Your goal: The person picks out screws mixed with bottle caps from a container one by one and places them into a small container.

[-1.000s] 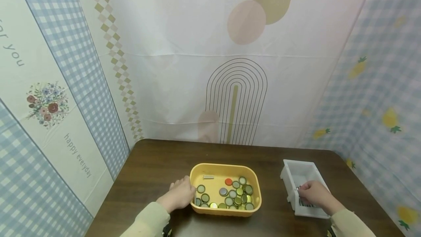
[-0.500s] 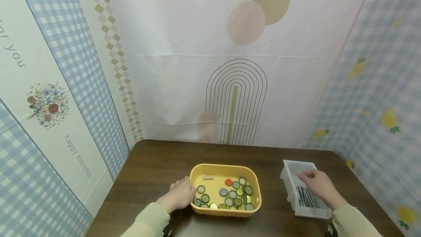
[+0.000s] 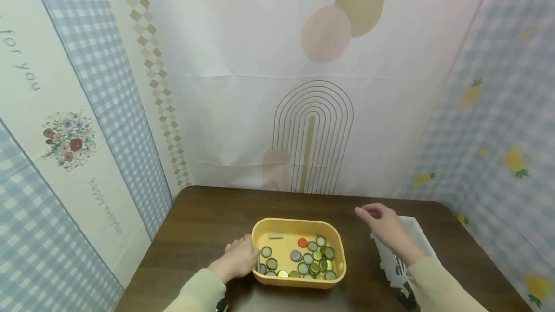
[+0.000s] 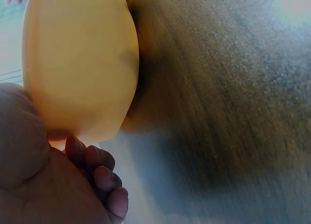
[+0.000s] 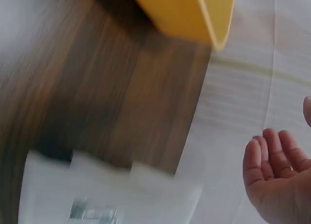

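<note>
My left hand point(image 3: 240, 256) grips the left end of a yellow plastic tub point(image 3: 299, 282); the left wrist view shows its fingers point(image 4: 99, 168) curled at the tub's end wall. Inside lie several gold and silver bottle caps point(image 3: 315, 267), mostly at the right and front, and one red cap point(image 3: 302, 242). A silver screw point(image 3: 276, 237) rests near the tub's back wall. My right hand point(image 3: 383, 225), holding nothing, hovers over the left side of a white bin point(image 3: 415, 232), its fingers loosely bent. Long metal screws point(image 3: 400, 267) in the bin are partly hidden by the right forearm.
Both containers stand on a dark brown wooden table point(image 3: 217, 206), with a strip of tabletop between them. Behind the table's back edge hangs a printed white cloth point(image 3: 230, 124); checked cloths point(image 3: 477, 124) close off the sides.
My right hand has risen out of the white bin and moved left toward the yellow tub, uncovering then partly covering the screws. The left hand has stayed on the tub.
</note>
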Demonstrator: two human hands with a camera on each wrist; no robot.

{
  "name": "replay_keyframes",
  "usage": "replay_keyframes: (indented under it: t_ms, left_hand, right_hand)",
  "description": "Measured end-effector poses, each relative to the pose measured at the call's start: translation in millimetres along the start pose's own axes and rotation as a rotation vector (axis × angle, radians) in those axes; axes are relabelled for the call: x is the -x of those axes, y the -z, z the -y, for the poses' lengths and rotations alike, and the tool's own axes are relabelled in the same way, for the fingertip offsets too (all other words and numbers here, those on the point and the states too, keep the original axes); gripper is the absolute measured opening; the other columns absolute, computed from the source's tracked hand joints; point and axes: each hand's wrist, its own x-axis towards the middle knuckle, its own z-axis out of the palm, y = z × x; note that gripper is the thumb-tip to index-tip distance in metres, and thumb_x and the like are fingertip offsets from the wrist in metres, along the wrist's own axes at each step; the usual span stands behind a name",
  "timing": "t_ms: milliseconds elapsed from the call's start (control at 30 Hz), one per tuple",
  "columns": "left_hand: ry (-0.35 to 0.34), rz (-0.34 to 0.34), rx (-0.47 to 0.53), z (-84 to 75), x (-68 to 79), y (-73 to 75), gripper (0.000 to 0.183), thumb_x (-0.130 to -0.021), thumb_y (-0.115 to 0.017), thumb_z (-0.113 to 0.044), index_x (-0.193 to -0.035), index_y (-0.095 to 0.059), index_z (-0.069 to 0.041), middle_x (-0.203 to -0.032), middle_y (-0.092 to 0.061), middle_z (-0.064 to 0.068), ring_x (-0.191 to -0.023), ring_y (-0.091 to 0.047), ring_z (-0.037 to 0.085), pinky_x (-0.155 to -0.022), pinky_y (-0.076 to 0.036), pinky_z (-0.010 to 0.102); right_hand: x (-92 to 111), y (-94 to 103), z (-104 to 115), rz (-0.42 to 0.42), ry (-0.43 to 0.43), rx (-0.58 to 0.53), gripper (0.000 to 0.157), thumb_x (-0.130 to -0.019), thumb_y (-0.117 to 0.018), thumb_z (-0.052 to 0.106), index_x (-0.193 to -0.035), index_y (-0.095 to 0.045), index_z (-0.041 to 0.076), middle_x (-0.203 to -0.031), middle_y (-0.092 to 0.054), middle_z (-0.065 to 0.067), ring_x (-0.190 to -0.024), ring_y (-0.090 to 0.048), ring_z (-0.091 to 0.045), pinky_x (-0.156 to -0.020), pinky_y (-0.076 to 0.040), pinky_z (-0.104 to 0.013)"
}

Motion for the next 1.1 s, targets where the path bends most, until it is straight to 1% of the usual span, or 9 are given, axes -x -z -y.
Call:
replay_keyframes:
  t_ms: [67, 167, 300, 400, 500, 600, 800, 1000, 1100]
  left_hand:
    - [-0.001, -0.003, 0.005, 0.6, -0.1, -1.1, 0.036, -0.096, -0.045, -0.024, -0.114, -0.050, 0.007, -0.094, -0.053, 0.012, -0.093, -0.051, 0.031, -0.084, -0.034, 0.053]
    - [0.003, -0.009, 0.006, 1.2, 0.8, -0.5, 0.035, -0.095, -0.045, -0.023, -0.113, -0.050, 0.007, -0.093, -0.053, 0.011, -0.090, -0.050, 0.030, -0.083, -0.034, 0.052]
    - [0.009, -0.013, 0.006, 0.1, 2.7, 2.3, 0.034, -0.095, -0.045, -0.023, -0.113, -0.050, 0.006, -0.091, -0.052, 0.010, -0.088, -0.050, 0.028, -0.082, -0.034, 0.052]
    - [0.010, -0.015, 0.006, -1.5, 3.2, 3.2, 0.035, -0.095, -0.046, -0.023, -0.113, -0.050, 0.007, -0.091, -0.052, 0.010, -0.089, -0.050, 0.029, -0.082, -0.033, 0.052]
    - [0.007, -0.021, 0.005, -3.0, 3.1, 3.0, 0.035, -0.095, -0.047, -0.022, -0.113, -0.050, 0.007, -0.091, -0.053, 0.011, -0.089, -0.051, 0.030, -0.083, -0.034, 0.052]
    - [-0.005, -0.023, -0.008, -2.5, 2.0, 0.7, 0.034, -0.095, -0.046, -0.022, -0.113, -0.050, 0.007, -0.091, -0.053, 0.011, -0.089, -0.051, 0.030, -0.081, -0.034, 0.051]
    - [-0.014, -0.019, -0.019, -3.1, -0.3, -1.8, 0.036, -0.095, -0.045, -0.023, -0.114, -0.050, 0.007, -0.093, -0.053, 0.012, -0.092, -0.052, 0.032, -0.079, -0.034, 0.049]
    - [-0.001, -0.028, -0.024, -3.9, 0.5, -1.0, 0.035, -0.095, -0.047, -0.024, -0.112, -0.050, 0.006, -0.092, -0.053, 0.011, -0.091, -0.052, 0.032, -0.079, -0.034, 0.049]
    - [0.002, -0.028, -0.027, -2.6, 1.3, -0.8, 0.034, -0.095, -0.047, -0.024, -0.112, -0.050, 0.006, -0.091, -0.052, 0.011, -0.091, -0.052, 0.032, -0.079, -0.034, 0.049]
  right_hand:
    - [-4, -15.6, 8, 0.007, 0.027, -0.003, 0.061, -0.090, -0.056, 0.058, -0.121, -0.060, 0.006, -0.115, -0.064, -0.012, -0.104, -0.059, -0.028, -0.084, -0.049, -0.045]
    - [-10, -43.2, 23, 0.058, 0.055, -0.008, 0.051, -0.088, -0.060, 0.056, -0.114, -0.066, 0.011, -0.109, -0.066, -0.005, -0.100, -0.061, -0.022, -0.086, -0.048, -0.044]
    - [-14, -82.1, 41, 0.188, 0.099, -0.037, 0.037, -0.088, -0.066, 0.047, -0.104, -0.071, 0.015, -0.099, -0.067, 0.001, -0.091, -0.063, -0.017, -0.082, -0.050, -0.040]
    - [-16, -106.7, 52, 0.299, 0.148, -0.040, 0.031, -0.089, -0.068, 0.039, -0.104, -0.071, 0.012, -0.095, -0.067, 0.001, -0.085, -0.062, -0.015, -0.076, -0.050, -0.035]
    - [-15, -125.7, 61, 0.412, 0.179, -0.057, 0.031, -0.091, -0.068, 0.028, -0.110, -0.069, 0.004, -0.097, -0.067, -0.003, -0.083, -0.062, -0.018, -0.071, -0.051, -0.036]
    - [-15, -141.4, 65, 0.469, 0.212, -0.022, 0.033, -0.091, -0.068, 0.022, -0.116, -0.066, 0.000, -0.101, -0.066, -0.006, -0.088, -0.062, -0.021, -0.075, -0.051, -0.040]
    - [-15, -165.4, 68, 0.446, 0.276, 0.060, 0.030, -0.090, -0.069, 0.018, -0.113, -0.067, 0.000, -0.104, -0.067, -0.009, -0.096, -0.062, -0.025, -0.082, -0.050, -0.044]
    - [-13, -178.4, 76, 0.401, 0.319, 0.102, 0.022, -0.086, -0.071, 0.012, -0.104, -0.069, -0.001, -0.097, -0.068, -0.009, -0.087, -0.062, -0.022, -0.077, -0.051, -0.042]
    - [-13, -185.1, 80, 0.373, 0.333, 0.119, 0.014, -0.084, -0.072, 0.010, -0.095, -0.071, 0.001, -0.090, -0.068, -0.006, -0.078, -0.061, -0.018, -0.072, -0.051, -0.037]
